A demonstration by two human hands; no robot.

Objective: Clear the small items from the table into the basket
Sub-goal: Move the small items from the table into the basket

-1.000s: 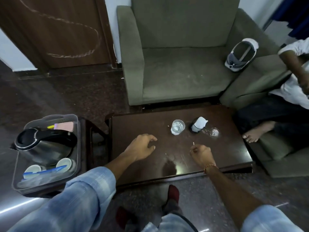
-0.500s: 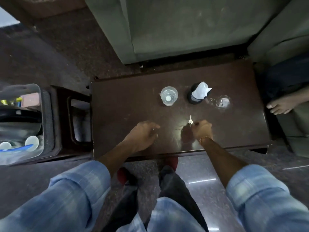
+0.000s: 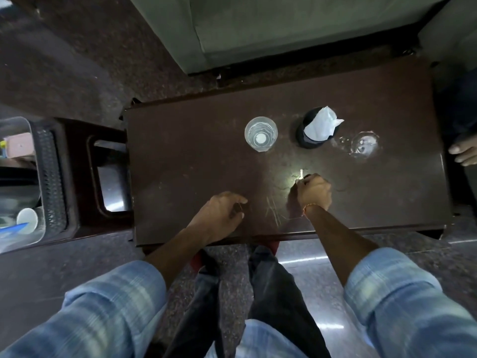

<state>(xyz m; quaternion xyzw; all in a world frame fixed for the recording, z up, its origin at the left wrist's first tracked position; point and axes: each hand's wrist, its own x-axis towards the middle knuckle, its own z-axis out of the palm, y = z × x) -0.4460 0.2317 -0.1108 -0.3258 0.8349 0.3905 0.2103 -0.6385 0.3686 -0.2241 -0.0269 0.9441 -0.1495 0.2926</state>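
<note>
A dark brown table point(image 3: 180, 156) fills the middle of the view. My right hand point(image 3: 313, 192) rests on it near the front, closed on a small white stick point(image 3: 301, 173) that pokes out past my fingers. My left hand point(image 3: 222, 214) lies on the table near the front edge, fingers curled under; I cannot see anything in it. Farther back stand a clear glass of water point(image 3: 260, 134), a black cup point(image 3: 307, 139) stuffed with white tissue point(image 3: 321, 124), and a small clear glass dish point(image 3: 364, 143). The clear plastic basket point(image 3: 28, 130) sits at the far left.
The basket holds a dark kettle, white cups point(image 3: 27, 220) and a pink item, and rests on a dark side stand point(image 3: 77, 177). A green sofa point(image 3: 284, 27) stands behind the table. Another person's bare foot point(image 3: 463, 152) is at the right edge.
The view has tilted down and moved in over the table. My right hand stays closed on the white stick, a little farther forward. My left hand has curled tighter near the front edge.
</note>
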